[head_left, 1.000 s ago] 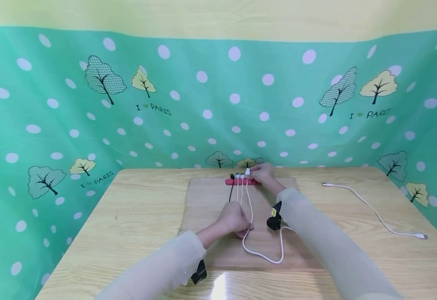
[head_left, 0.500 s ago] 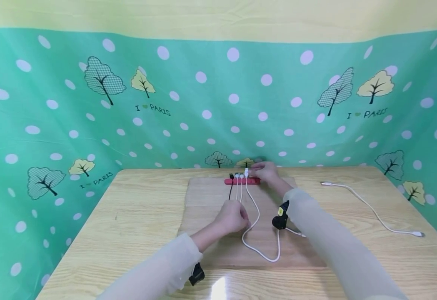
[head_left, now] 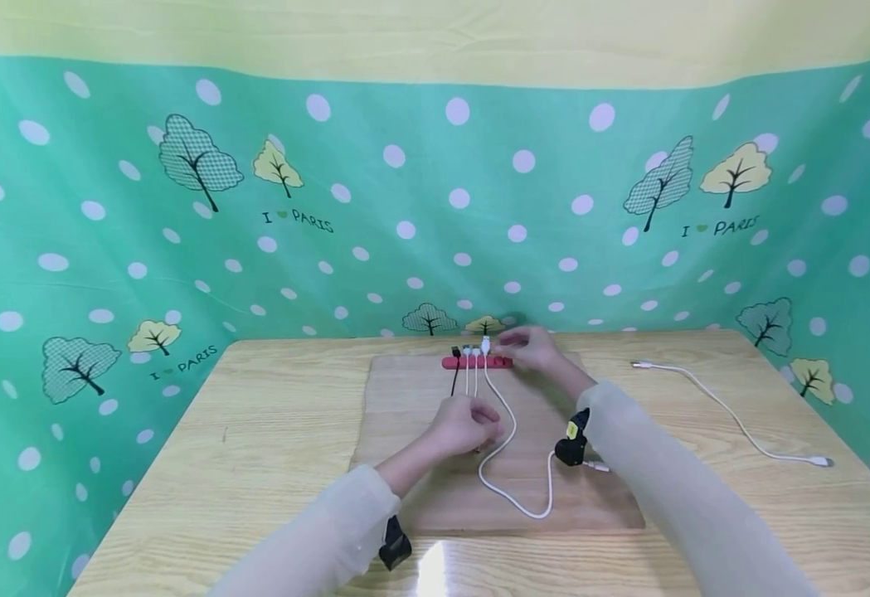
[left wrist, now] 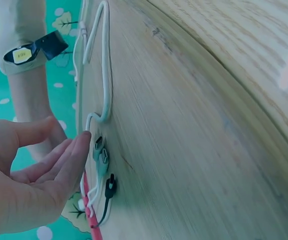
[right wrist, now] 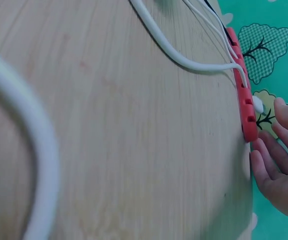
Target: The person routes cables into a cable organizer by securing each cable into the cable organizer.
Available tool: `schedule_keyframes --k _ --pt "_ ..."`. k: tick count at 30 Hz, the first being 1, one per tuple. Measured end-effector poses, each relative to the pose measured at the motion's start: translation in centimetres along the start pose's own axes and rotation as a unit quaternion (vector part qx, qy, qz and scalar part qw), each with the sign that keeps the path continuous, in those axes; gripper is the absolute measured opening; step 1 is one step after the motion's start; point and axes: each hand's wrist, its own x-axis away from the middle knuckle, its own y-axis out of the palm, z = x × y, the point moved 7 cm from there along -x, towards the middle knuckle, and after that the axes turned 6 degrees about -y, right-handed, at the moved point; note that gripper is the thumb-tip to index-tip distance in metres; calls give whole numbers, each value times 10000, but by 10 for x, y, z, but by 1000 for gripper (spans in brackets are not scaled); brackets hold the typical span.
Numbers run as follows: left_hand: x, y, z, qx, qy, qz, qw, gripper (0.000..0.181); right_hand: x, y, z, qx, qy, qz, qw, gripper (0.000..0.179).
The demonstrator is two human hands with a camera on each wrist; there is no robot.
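Note:
A red cable holder with notches lies at the far edge of a wooden board. One black cable and several white cables sit in its notches. The longest white cable runs from the holder in a loose S across the board, its white USB plug sticking up behind the holder. Just right of that plug, my right hand has its fingers apart and holds nothing. My left hand hovers over the board beside the long cable, with a gap between thumb and fingers and nothing gripped.
The brown board lies on a light wood table. Another white cable lies loose on the right side. A green dotted curtain hangs behind the table. Black cameras are strapped to both wrists.
My right hand has let go of the white cable's plug and moved slightly right. My left hand has released the long cable and drawn back; the cable now curves to the right.

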Motion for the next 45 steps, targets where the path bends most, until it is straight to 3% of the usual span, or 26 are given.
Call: schedule_keyframes --k 6,14,20,45 --pt "-6 1 7 -243 -46 5 9997 24 5 -7 4 -21 101 -100 9999 41" --pt "-11 5 10 83 -327 15 9994 22 8 -20 12 58 96 -93 9999 45" --pt "-14 8 13 179 -434 12 9989 24 16 -33 19 536 -83 13 9985 42" --pt "-30 24 15 120 -534 -108 9984 24 46 -89 59 518 70 373 9979 45"
